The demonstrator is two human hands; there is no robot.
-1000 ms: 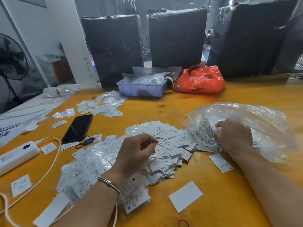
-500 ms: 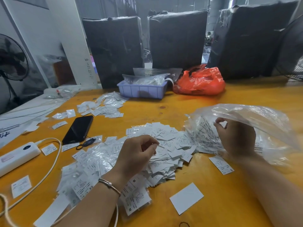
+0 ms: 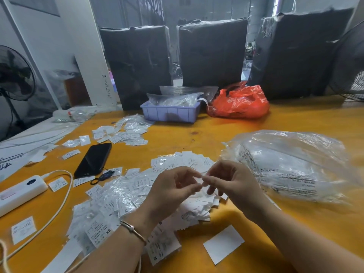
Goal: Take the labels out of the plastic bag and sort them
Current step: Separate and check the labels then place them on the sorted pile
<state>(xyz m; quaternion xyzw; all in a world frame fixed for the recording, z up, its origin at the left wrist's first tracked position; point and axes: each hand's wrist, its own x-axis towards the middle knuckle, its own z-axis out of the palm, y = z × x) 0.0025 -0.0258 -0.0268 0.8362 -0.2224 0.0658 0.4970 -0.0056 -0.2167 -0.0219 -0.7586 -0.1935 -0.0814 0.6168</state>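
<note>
On the wide orange wooden table [image 3: 256,125], the large crumpled clear plastic bag [image 3: 291,166] with printed black text is seen lying at the right, no longer entered by any hand; half a second earlier the right hand was reaching into its mouth. Left of the bag, the broad heap of small white printed paper labels [image 3: 177,164], many in clear sleeves, is spread across the middle of the table, with a smaller scatter of labels [image 3: 126,133] farther back near the lilac plastic tray [image 3: 169,113]. A black smartphone [image 3: 93,159] is lying to the left of the heap.

Above the heap, the right hand [image 3: 234,184] has been drawn out of the bag and brought across to meet the left hand [image 3: 173,188], which has been lifted off the pile. Both hands are held with fingers curled, fingertips touching, and a small white label [image 3: 201,178] appears to be pinched between them, though motion blur leaves its edges unclear.

From this it is judged that one label has been taken from the bag and is being passed or read for size, so that it can be placed with its matching group. Much of the sorting is judged undone, since the heap is mixed, with XS and M marks visible.
</note>
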